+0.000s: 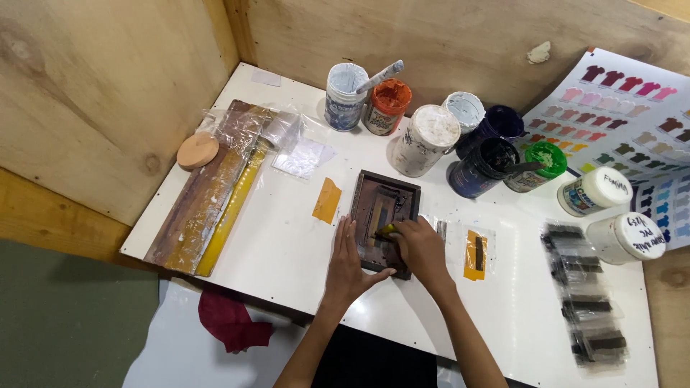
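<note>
A small dark-framed screen (383, 200) lies flat on the white table (280, 237). My left hand (347, 262) rests flat on the table, pressing against the frame's left and lower edge. My right hand (420, 248) lies over the frame's lower right part, fingers closed on a small yellow-green tool (387, 230) that touches the mesh. An orange swatch (327, 200) lies left of the frame. Another orange swatch with a dark bar (475, 254) lies on clear film to the right.
Several paint jars (425, 139) stand behind the frame, one blue-white jar (344, 96) with a stick in it. Long squeegees (208, 194) lie at left by a round tan lid (197, 151). Printed film strips (586, 294) lie at right. A colour chart (632, 108) leans at back right. A red rag (228, 320) lies below the table.
</note>
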